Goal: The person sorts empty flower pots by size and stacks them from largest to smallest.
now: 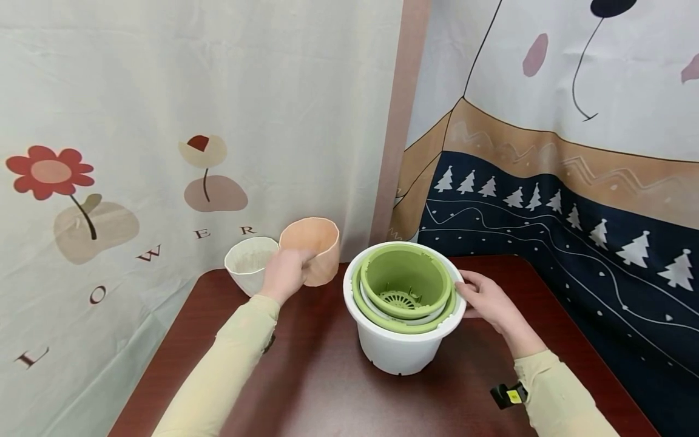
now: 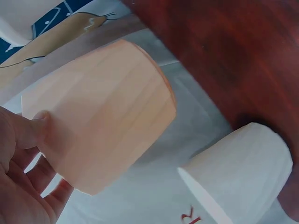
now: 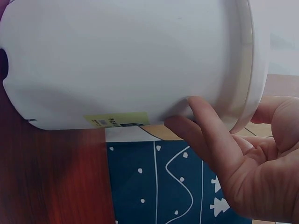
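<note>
My left hand (image 1: pixel 286 273) pinches the rim of a peach-coloured faceted flower pot (image 1: pixel 326 264), thumb on its outer wall and the other fingers inside the mouth. In the left wrist view the pot (image 2: pixel 105 114) appears off the tabletop. Just left of it stands a smaller white faceted pot (image 1: pixel 248 281), partly hidden behind my left hand. My right hand (image 1: pixel 491 303) grips the rim of a large white pot (image 1: pixel 401 352), its fingers under the lip against the wall. Nested inside that pot are green pots (image 1: pixel 406 273) with a white one between them; the innermost has a slotted base.
A dark red-brown wooden table (image 1: pixel 322 388) carries everything. Behind it hangs a pale curtain (image 1: pixel 306 121) with flower prints, and on the right a navy cloth (image 1: pixel 601 273) with white trees. The large pot bears a yellow-green label (image 3: pixel 117 120).
</note>
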Motion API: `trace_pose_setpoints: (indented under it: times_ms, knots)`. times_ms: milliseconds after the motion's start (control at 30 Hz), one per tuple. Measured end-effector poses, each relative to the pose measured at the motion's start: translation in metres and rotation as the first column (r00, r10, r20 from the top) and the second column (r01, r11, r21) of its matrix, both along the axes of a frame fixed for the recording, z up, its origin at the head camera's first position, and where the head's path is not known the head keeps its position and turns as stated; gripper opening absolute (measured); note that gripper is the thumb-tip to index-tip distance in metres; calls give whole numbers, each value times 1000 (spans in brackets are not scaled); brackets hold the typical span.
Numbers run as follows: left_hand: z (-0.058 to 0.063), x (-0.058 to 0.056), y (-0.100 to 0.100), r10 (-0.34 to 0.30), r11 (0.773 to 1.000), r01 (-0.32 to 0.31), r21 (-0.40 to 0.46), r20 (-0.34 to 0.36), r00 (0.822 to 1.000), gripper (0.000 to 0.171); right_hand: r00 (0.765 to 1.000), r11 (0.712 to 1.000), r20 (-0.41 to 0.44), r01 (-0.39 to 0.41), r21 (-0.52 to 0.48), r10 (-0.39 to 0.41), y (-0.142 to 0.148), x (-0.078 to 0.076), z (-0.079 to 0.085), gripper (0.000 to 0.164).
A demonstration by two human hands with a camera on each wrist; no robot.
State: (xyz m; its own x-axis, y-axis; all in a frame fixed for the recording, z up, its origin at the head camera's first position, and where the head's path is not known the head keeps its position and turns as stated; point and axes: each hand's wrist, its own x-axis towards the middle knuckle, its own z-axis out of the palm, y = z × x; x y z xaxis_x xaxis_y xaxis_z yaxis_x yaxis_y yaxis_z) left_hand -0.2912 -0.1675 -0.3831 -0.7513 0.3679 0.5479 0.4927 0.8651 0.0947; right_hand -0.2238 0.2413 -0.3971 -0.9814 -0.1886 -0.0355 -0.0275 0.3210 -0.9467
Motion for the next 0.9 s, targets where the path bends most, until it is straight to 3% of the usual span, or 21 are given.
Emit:
trace_pose_setpoints:
  times_ms: [300, 533, 700, 900]
  knots:
    - [25, 4, 1, -74, 995, 79, 54, -96, 993, 36, 1000, 1000, 2, 2, 1, -2, 0, 0, 0, 53]
    - [46, 11, 1, -73, 996, 77, 33, -100, 992, 38, 1000, 1000, -1, -2, 3, 2, -1, -1, -1, 53]
    - [59, 16, 3, -103, 991, 113, 67, -131, 986, 35, 1000, 1000, 1, -5, 2, 5, 0, -1, -1, 53]
    - [73, 23, 8, -136, 986, 148, 75, -144, 980, 43, 1000, 1000, -2, -5, 5, 5, 1, -1, -1, 54]
